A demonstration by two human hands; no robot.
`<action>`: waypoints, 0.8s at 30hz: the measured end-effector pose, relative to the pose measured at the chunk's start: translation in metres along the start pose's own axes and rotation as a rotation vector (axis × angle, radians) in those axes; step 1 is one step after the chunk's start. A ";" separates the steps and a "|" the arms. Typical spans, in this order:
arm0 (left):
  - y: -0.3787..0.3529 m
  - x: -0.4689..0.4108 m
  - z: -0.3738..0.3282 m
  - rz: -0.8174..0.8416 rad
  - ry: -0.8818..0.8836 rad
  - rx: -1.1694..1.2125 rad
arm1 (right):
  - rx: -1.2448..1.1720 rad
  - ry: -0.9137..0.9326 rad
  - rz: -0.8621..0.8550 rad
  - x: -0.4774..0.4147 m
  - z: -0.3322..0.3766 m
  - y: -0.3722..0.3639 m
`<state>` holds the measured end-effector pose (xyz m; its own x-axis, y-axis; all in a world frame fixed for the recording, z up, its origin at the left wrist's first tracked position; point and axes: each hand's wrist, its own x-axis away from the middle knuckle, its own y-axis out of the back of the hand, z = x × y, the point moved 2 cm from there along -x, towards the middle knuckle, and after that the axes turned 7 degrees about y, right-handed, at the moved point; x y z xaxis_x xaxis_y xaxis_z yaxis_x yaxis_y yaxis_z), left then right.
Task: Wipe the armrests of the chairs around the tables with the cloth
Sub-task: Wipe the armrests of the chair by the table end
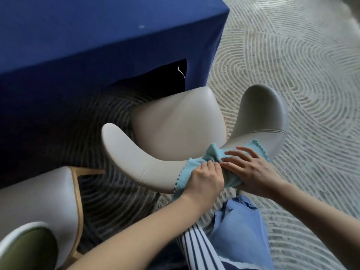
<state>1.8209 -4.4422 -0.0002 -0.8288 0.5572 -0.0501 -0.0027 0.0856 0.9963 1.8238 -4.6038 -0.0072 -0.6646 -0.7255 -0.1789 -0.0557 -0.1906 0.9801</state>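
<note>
1. I'm looking down over the back of a beige chair (pixel 175 129). The cloth (pixel 212 155) is bunched on the curved top where its two armrests meet.
2. Left hand (pixel 203 178): the grip is clamped, fingers curled round a wad of the cloth. Right hand (pixel 253 170): the grip is apart, fingers straight and spread, pressing the cloth flat against the upholstery.
3. First worry: the cloth is so gathered in the middle that little of it may meet the surface. A sweep from here could polish one narrow stripe and skip the rest.
4. Second worry: the upholstery looks smooth and rounded. With only a flat palm on the right side, I'd expect that edge to slide off the curve once it travels out along the right armrest (pixel 263 114).
5. Third: the left armrest (pixel 124 145) tapers to a far tip well away from both hands. It would be easy to stop short and leave the end unwiped.
6. Fourth: a hard forward push may shove the chair toward the blue-covered tabletop (pixel 97 26).
7. Last: a neighbouring chair (pixel 39 195) sits near on the left. A wide elbow swing on that side could knock it.
</note>
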 end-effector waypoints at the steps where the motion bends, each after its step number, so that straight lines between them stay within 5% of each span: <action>1: -0.001 0.001 0.000 -0.011 -0.001 -0.011 | 0.011 0.038 0.002 0.000 -0.002 -0.001; 24: -0.007 -0.092 -0.122 0.096 0.537 -0.253 | -0.039 0.529 0.027 0.039 -0.141 0.008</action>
<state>1.8287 -4.5949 0.0056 -0.9985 0.0515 0.0170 0.0074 -0.1805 0.9835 1.9025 -4.7272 -0.0184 -0.1982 -0.9631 -0.1822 -0.0093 -0.1841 0.9829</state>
